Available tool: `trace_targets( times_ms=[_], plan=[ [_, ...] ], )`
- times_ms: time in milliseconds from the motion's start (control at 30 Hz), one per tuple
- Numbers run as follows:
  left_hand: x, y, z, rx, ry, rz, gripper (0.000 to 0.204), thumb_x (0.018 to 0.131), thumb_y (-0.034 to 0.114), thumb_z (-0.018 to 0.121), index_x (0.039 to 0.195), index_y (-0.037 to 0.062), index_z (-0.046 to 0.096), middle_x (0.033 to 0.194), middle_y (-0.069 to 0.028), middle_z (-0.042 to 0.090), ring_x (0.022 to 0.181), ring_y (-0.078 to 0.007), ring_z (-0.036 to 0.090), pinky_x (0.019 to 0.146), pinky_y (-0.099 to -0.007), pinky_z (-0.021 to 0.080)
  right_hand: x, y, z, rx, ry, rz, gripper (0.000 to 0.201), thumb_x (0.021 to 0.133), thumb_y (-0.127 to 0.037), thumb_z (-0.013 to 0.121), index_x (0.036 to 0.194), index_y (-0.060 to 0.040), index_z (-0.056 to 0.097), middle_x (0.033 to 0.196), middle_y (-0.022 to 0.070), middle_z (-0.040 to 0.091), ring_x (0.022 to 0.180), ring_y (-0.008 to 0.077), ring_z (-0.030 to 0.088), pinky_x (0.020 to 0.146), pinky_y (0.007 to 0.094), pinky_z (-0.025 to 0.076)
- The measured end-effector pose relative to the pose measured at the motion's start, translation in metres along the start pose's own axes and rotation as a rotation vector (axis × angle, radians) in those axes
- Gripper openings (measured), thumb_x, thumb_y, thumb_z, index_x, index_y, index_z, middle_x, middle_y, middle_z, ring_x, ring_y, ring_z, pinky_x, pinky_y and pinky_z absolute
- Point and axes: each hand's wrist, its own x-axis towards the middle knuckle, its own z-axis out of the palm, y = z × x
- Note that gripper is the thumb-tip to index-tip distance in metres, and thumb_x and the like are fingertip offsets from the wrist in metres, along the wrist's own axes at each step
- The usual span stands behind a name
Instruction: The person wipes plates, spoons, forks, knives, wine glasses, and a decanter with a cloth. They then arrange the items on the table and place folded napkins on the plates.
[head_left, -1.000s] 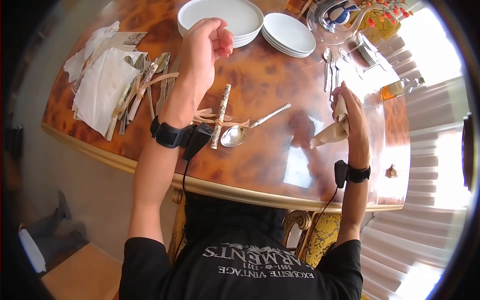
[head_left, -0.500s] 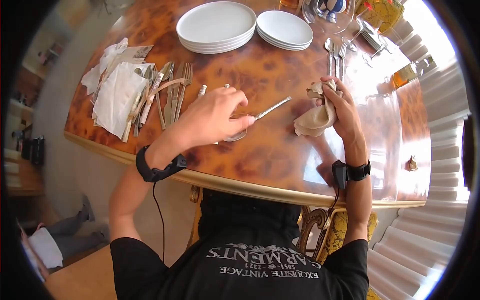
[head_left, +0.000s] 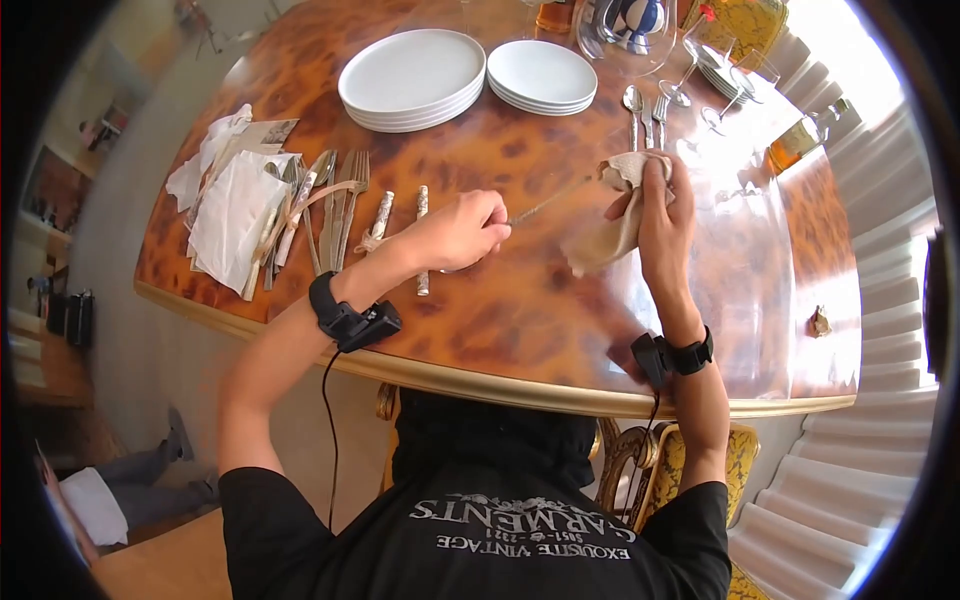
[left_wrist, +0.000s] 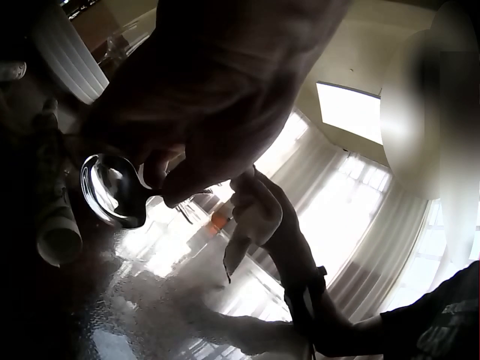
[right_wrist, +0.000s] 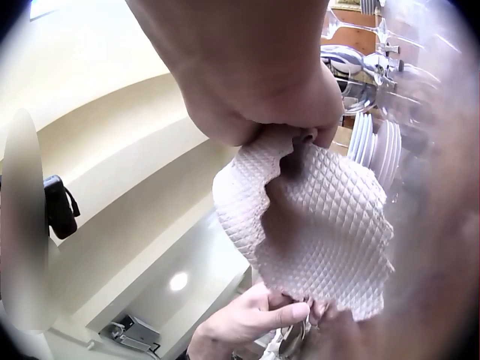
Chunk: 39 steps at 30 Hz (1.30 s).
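Note:
In the head view my left hand [head_left: 462, 232] pinches a spoon by its neck. The patterned handle [head_left: 548, 203] points right, toward the cloth. From the left wrist, the shiny spoon bowl [left_wrist: 112, 192] shows beside the curled fingers. My right hand [head_left: 668, 215] grips a crumpled beige cloth [head_left: 608, 242], which hangs down to the left of the fingers. Close up in the right wrist view, the cloth [right_wrist: 330, 225] has a waffle texture and a wavy edge. Two patterned rods [head_left: 422, 262] lie just left of my left hand, one with a ribbon around it.
Stacked large plates [head_left: 412, 75] and small plates [head_left: 542, 75] stand at the back. Left are forks and knives [head_left: 350, 200], with white napkins [head_left: 238, 215] beyond them. Spoons and a fork [head_left: 646, 112], wine glasses [head_left: 715, 110] and an amber bottle [head_left: 795, 145] stand back right.
My left hand has come down from near the plates and taken hold of the spoon that lay on the table. My right hand and the cloth have shifted left, toward the spoon handle.

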Motion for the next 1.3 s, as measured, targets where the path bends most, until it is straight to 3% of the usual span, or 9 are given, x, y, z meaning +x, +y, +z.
trace_targets(
  times_ms=[67,200,300,533,667,700,833,1067,1300],
  plan=[
    [0.01,0.013,0.002,-0.13,-0.008,0.057,0.016,0.096,0.015,0.056,0.094,-0.0003,0.053,0.073,-0.0073,0.067,0.061,-0.0115,0.06,0.052,-0.0272,0.045,-0.004,-0.003,0.014,-0.188,0.324,-0.579,0.017,0.1,-0.013,0.048,0.108,-0.0004,0.057,0.085,0.0115,0.066,0.067,0.0171,0.065,0.06,0.027,0.051],
    [0.021,0.048,0.022,-0.589,-0.061,0.21,0.01,0.092,0.008,0.055,0.095,-0.0015,0.057,0.066,-0.0088,0.066,0.056,-0.0134,0.062,0.051,-0.0284,0.046,-0.011,-0.022,0.02,-0.905,-0.078,-0.904,0.025,0.085,-0.009,0.062,0.11,-0.0094,0.063,0.114,0.0085,0.064,0.113,0.0303,0.058,0.104,0.054,0.032],
    [0.022,0.056,0.031,-0.474,0.092,0.239,0.009,0.089,0.008,0.057,0.091,-0.0002,0.059,0.062,-0.0049,0.062,0.054,-0.0128,0.06,0.05,-0.0294,0.045,-0.004,-0.019,0.017,-1.011,-0.104,-0.828,0.024,0.087,-0.018,0.062,0.11,-0.0155,0.066,0.122,0.0015,0.061,0.127,0.0272,0.05,0.11,0.064,0.011],
    [0.028,0.046,0.038,-0.287,0.26,0.451,0.018,0.085,0.013,0.066,0.093,-0.0015,0.06,0.072,-0.0142,0.067,0.058,-0.0186,0.062,0.058,-0.0338,0.046,0.004,-0.014,-0.006,-1.226,-0.025,-0.671,0.014,0.087,-0.022,0.064,0.097,-0.0126,0.068,0.106,0.001,0.066,0.124,0.0271,0.053,0.108,0.0711,0.01],
    [0.021,0.049,0.023,-0.174,0.17,0.375,0.016,0.088,0.01,0.068,0.091,-0.0012,0.057,0.062,-0.0032,0.063,0.055,-0.0052,0.055,0.049,-0.0251,0.039,0.012,-0.025,-0.02,-1.185,-0.015,-0.518,0.019,0.088,-0.02,0.064,0.076,-0.0077,0.059,0.068,0.0059,0.062,0.075,0.0274,0.066,0.103,0.0571,0.035],
    [0.021,0.049,0.021,-0.209,0.149,0.351,0.015,0.088,0.01,0.068,0.089,-0.001,0.057,0.06,-0.0023,0.062,0.054,-0.0053,0.054,0.048,-0.0246,0.039,0.016,-0.026,-0.021,-1.187,0.051,-0.663,0.022,0.09,-0.02,0.064,0.074,-0.0057,0.057,0.06,0.0072,0.058,0.058,0.029,0.059,0.086,0.0434,0.047],
    [0.016,0.056,0.007,-0.285,0.084,0.337,0.013,0.09,0.01,0.066,0.091,0.0001,0.057,0.057,-0.0009,0.059,0.048,-0.0055,0.051,0.047,-0.0235,0.038,0.015,-0.039,-0.025,-0.802,0.147,-0.339,0.025,0.096,-0.025,0.06,0.085,-0.0028,0.063,0.059,0.0058,0.055,0.054,0.0159,0.052,0.057,0.0268,0.042],
    [0.032,0.077,-0.02,-0.594,0.083,0.384,0.022,0.1,0.02,0.054,0.103,-0.0015,0.056,0.059,-0.0021,0.058,0.048,-0.0068,0.052,0.046,-0.0219,0.041,0.041,-0.057,-0.03,-0.367,0.572,-0.538,0.034,0.104,-0.032,0.043,0.108,-0.0017,0.058,0.092,0.0026,0.056,0.08,0.0086,0.05,0.071,0.0246,0.042],
    [0.063,0.126,-0.008,-0.39,0.195,0.461,0.022,0.096,0.004,0.04,0.102,-0.01,0.056,0.08,-0.011,0.066,0.068,-0.0158,0.065,0.062,-0.0287,0.053,0.058,-0.079,0.013,-0.666,0.329,-0.983,0.035,0.104,-0.022,0.042,0.127,-0.001,0.057,0.128,0.0177,0.059,0.108,0.0228,0.06,0.093,0.0306,0.045]
  ],
)
